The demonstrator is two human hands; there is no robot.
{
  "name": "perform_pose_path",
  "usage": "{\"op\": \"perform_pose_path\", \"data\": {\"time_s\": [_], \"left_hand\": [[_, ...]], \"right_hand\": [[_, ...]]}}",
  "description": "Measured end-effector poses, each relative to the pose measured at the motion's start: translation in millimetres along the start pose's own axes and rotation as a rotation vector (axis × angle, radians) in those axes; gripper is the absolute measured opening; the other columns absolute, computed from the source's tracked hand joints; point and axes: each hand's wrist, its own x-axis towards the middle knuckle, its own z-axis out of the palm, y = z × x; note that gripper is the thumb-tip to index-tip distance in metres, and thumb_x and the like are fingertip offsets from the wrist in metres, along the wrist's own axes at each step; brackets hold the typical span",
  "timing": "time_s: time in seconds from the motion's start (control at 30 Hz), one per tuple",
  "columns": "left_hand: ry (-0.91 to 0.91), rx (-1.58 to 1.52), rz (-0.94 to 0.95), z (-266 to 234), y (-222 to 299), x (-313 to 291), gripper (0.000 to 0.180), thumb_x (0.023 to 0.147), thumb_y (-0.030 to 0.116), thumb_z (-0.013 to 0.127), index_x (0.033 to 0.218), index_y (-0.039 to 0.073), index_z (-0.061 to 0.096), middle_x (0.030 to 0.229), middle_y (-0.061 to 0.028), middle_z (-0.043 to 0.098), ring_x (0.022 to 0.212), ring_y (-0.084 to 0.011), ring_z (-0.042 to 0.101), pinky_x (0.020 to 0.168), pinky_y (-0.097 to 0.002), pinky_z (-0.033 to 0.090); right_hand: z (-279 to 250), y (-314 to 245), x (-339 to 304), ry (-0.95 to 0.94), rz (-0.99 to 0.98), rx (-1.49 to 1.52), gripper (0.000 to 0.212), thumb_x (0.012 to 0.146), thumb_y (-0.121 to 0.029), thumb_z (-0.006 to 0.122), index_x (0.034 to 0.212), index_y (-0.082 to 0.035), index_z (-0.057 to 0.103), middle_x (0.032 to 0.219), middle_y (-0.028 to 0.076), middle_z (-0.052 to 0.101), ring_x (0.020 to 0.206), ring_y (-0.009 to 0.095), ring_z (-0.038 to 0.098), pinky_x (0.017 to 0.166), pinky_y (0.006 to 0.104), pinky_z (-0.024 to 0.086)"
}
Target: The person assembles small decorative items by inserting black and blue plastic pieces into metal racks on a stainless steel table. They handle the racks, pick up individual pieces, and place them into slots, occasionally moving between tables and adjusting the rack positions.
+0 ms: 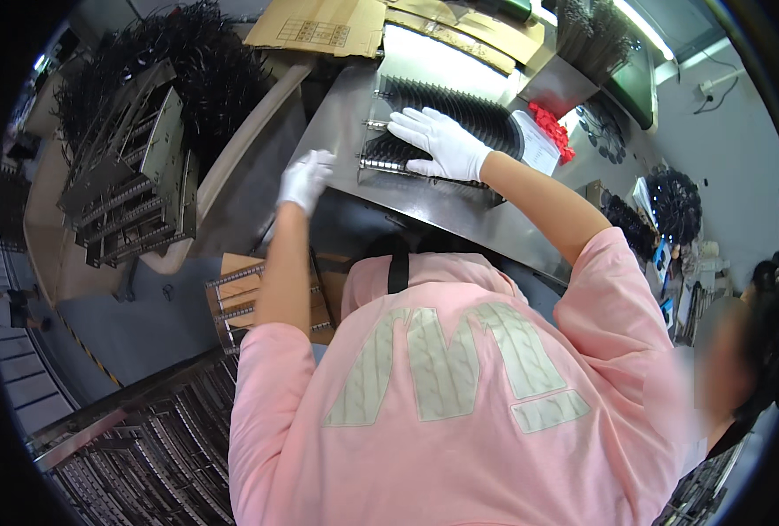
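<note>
A white glove covers my right hand (440, 145), which lies flat with the fingers spread on a row of thin black pieces (459, 105). They stand close together in a metal rack (385, 165) with notched bars, on the steel table (503, 219). My left hand (306, 180), also in a white glove, is raised off the table's left edge, apart from the rack. Its fingers are bunched together and slightly blurred. Whether anything is between them is hidden. A printed paper sheet (537, 145) lies just right of the rack.
Stacked metal racks (139, 188) and a tangle of black strips (170, 66) are at the left. Cardboard (319, 24) lies behind the table. Red material (551, 130) sits at the table's right. Many notched frames (152, 447) fill the lower left. Another person (731, 359) is at the right edge.
</note>
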Motion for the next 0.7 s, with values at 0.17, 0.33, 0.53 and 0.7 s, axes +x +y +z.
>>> {"op": "perform_pose_path", "data": {"time_s": [0.17, 0.33, 0.53, 0.7], "left_hand": [[0.092, -0.037, -0.205, -16.8, -15.4, -6.8, 0.052, 0.101, 0.041, 0.064, 0.123, -0.007, 0.062, 0.111, -0.0157, 0.072, 0.083, -0.0165, 0.067, 0.064, -0.0201, 0.05], [0.045, 0.269, 0.224, -32.9, 2.7, 0.9, 0.035, 0.1, 0.022, 0.066, 0.117, -0.008, 0.067, 0.102, -0.017, 0.074, 0.082, -0.0176, 0.069, 0.071, -0.024, 0.056], [0.314, 0.766, -0.018, -2.9, 18.7, -11.3, 0.029, 0.095, 0.026, 0.07, 0.091, -0.002, 0.074, 0.086, -0.0141, 0.075, 0.07, -0.0165, 0.069, 0.063, -0.0292, 0.055], [0.393, 1.456, -0.248, 17.5, 64.2, -5.5, 0.038, 0.092, 0.041, 0.065, 0.085, 0.006, 0.078, 0.076, -0.0109, 0.074, 0.076, -0.029, 0.074, 0.075, -0.0418, 0.055]], "right_hand": [[-33.5, 17.8, -43.8, 0.188, 0.121, 0.053, 0.071, 0.094, -0.038, 0.062, 0.153, -0.006, 0.038, 0.159, 0.019, 0.037, 0.147, 0.039, 0.034, 0.121, 0.0517, 0.025], [-32.5, 33.9, -110.5, -0.102, 0.109, -0.042, 0.074, 0.094, -0.043, 0.061, 0.155, -0.01, 0.038, 0.161, 0.016, 0.035, 0.149, 0.039, 0.032, 0.122, 0.0518, 0.024], [-6.1, 39.1, -119.0, -0.006, 0.119, -0.004, 0.073, 0.093, -0.04, 0.064, 0.155, -0.011, 0.039, 0.161, 0.016, 0.036, 0.148, 0.039, 0.032, 0.122, 0.0504, 0.025], [-10.9, 39.9, -119.6, 0.031, 0.084, 0.024, 0.073, 0.091, -0.037, 0.066, 0.154, -0.011, 0.04, 0.159, 0.016, 0.038, 0.147, 0.039, 0.034, 0.121, 0.0513, 0.027]]}}
